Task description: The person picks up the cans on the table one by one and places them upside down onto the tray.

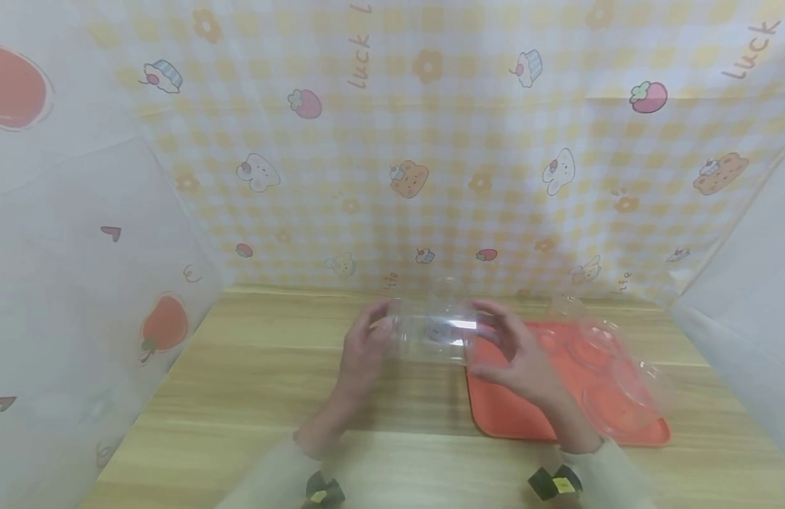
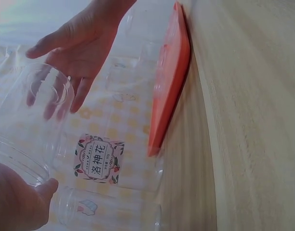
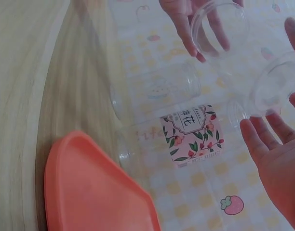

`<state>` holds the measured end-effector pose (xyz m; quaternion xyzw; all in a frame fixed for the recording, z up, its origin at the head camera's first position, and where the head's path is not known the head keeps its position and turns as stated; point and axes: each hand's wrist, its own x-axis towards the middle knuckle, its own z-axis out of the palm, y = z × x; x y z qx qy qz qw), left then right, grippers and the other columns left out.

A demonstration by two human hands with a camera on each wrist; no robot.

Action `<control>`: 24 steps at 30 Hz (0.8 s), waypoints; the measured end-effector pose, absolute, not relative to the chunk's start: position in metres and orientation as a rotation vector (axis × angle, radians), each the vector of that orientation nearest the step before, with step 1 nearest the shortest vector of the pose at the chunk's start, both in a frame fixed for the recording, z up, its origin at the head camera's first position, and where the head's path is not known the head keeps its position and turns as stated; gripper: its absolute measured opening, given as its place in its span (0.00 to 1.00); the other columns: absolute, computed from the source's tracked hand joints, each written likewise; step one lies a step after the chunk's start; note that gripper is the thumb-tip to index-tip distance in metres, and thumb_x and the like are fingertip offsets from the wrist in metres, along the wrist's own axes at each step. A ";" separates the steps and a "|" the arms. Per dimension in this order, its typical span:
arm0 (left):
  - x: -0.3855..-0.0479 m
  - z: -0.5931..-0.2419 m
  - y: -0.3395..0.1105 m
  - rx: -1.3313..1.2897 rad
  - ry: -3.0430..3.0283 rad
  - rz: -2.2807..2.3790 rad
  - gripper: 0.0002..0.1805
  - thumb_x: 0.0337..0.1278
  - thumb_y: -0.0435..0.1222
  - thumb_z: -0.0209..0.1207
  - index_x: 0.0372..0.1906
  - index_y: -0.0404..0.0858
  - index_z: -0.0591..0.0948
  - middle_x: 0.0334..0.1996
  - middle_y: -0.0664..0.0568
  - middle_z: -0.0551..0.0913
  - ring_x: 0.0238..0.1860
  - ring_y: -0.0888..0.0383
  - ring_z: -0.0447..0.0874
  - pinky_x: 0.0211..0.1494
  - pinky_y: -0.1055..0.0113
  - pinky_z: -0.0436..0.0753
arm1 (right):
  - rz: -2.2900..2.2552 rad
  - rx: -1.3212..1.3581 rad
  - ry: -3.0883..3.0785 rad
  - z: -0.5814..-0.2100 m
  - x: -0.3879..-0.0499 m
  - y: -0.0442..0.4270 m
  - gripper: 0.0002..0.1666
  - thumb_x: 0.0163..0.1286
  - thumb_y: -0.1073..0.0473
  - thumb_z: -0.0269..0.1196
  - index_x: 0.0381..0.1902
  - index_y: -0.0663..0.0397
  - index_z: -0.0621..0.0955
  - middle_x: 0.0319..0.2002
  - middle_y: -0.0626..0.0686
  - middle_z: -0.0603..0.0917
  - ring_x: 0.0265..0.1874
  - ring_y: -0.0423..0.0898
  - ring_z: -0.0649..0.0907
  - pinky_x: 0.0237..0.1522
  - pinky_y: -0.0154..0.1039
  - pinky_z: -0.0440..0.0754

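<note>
The left hand (image 1: 363,350) curls its fingers about the left end of a clear, colourless plastic cylindrical jar (image 1: 433,332), which lies sideways between both hands, above the pale wood-grain table (image 1: 240,396). At the jar's other end the right hand (image 1: 516,364) is spread, thumb well apart from the fingers; whether it bears any weight I cannot tell. If the left fingers loosened, I judge the smooth wall could slip and the jar drop or roll. A swing forward could knock the clear plastic jar with a pink floral label (image 2: 138,168) behind it. Farther right, the right forearm passes over the flat orange-red plastic tray (image 1: 513,417), so a low sleeve might tip the clear round plastic containers (image 1: 621,406) there (see-through walls make them easy to misjudge).

The left wrist view shows the label's large characters plainly, while the head view gives only a dim patch through the held jar. The right wrist view separates an unlabelled, clear plastic jar (image 3: 157,89) beside the labelled one; only the head view shows the tray's whole load.
</note>
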<state>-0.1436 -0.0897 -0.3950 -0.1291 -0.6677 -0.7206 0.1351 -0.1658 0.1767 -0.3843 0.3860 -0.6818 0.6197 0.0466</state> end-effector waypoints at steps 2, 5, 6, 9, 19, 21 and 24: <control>-0.143 -0.395 -0.089 -0.370 -1.939 -2.082 0.22 0.75 0.43 0.52 0.66 0.38 0.75 0.60 0.42 0.78 0.52 0.38 0.82 0.51 0.49 0.86 | 1.905 1.196 -2.056 -0.385 -0.166 0.174 0.55 0.48 0.83 0.73 0.73 0.67 0.63 0.68 0.76 0.63 0.67 0.64 0.69 0.67 0.47 0.72; -0.142 -0.394 -0.089 -0.380 -1.932 -2.094 0.22 0.75 0.43 0.52 0.66 0.37 0.75 0.60 0.41 0.78 0.53 0.36 0.82 0.51 0.47 0.85 | 1.899 1.223 -2.026 -0.386 -0.168 0.172 0.53 0.49 0.84 0.72 0.72 0.69 0.63 0.67 0.77 0.65 0.66 0.65 0.70 0.67 0.47 0.72; -0.142 -0.394 -0.089 -0.385 -1.926 -2.099 0.22 0.75 0.43 0.52 0.66 0.37 0.75 0.60 0.41 0.78 0.53 0.35 0.81 0.51 0.45 0.85 | 1.896 1.223 -2.022 -0.386 -0.168 0.171 0.53 0.49 0.84 0.72 0.72 0.69 0.64 0.67 0.77 0.65 0.66 0.65 0.70 0.66 0.47 0.73; -0.142 -0.393 -0.090 -0.400 -1.913 -2.112 0.23 0.75 0.42 0.52 0.67 0.36 0.74 0.61 0.39 0.77 0.54 0.31 0.80 0.52 0.41 0.84 | 1.885 1.223 -2.019 -0.387 -0.168 0.171 0.52 0.50 0.84 0.71 0.72 0.68 0.64 0.66 0.76 0.66 0.66 0.63 0.71 0.66 0.46 0.74; -0.140 -0.389 -0.091 -0.405 -1.968 -2.059 0.22 0.76 0.42 0.51 0.67 0.36 0.74 0.61 0.41 0.78 0.53 0.32 0.81 0.49 0.54 0.87 | 1.886 1.206 -2.027 -0.387 -0.167 0.170 0.52 0.50 0.85 0.71 0.73 0.66 0.65 0.68 0.74 0.66 0.67 0.58 0.71 0.66 0.46 0.74; -0.140 -0.389 -0.092 -0.401 -1.976 -2.062 0.22 0.76 0.42 0.51 0.66 0.37 0.74 0.61 0.41 0.78 0.53 0.35 0.82 0.49 0.56 0.87 | 1.887 1.208 -2.023 -0.387 -0.168 0.170 0.52 0.50 0.85 0.71 0.73 0.67 0.65 0.68 0.73 0.67 0.67 0.58 0.72 0.66 0.47 0.74; -0.140 -0.388 -0.093 -0.407 -2.004 -2.019 0.22 0.76 0.42 0.52 0.67 0.38 0.75 0.61 0.42 0.78 0.51 0.40 0.84 0.48 0.56 0.87 | 1.890 1.201 -2.025 -0.388 -0.168 0.171 0.52 0.50 0.84 0.71 0.73 0.67 0.65 0.68 0.71 0.68 0.67 0.57 0.72 0.66 0.47 0.74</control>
